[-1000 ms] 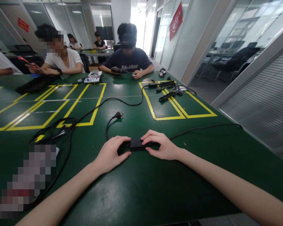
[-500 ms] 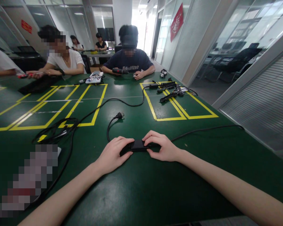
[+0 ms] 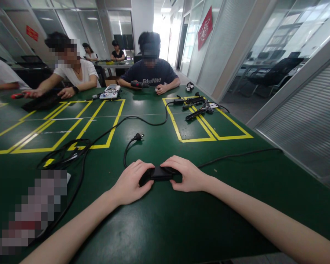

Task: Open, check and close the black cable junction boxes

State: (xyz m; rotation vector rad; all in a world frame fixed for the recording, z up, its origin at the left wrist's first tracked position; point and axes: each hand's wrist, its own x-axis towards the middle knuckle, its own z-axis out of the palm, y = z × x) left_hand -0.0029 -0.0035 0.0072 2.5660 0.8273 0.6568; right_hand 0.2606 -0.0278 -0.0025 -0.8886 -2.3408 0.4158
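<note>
A black power adapter (image 3: 162,173) lies on the green table in front of me, its ends partly covered by my fingers. My left hand (image 3: 134,181) grips its left end between thumb and fingers. At the right end, my right hand (image 3: 185,174) curls thumb and fingers around it. From behind my left hand a black cord bends away to a plug (image 3: 138,136) on the tabletop. Another black cable (image 3: 236,155) runs from behind my right hand toward the table's right edge.
Left of my hands lies a coiled black cable (image 3: 63,156), near a pixelated flat object (image 3: 38,205). More black adapters and cables (image 3: 195,106) rest within yellow tape at the far right. Across the table a person (image 3: 151,69) holds a dark tool; another person (image 3: 77,73) works at the left.
My right hand's fingers have shifted slightly left along the adapter. The co-worker at the left has spread their hands apart, moving a red-handled object left.
</note>
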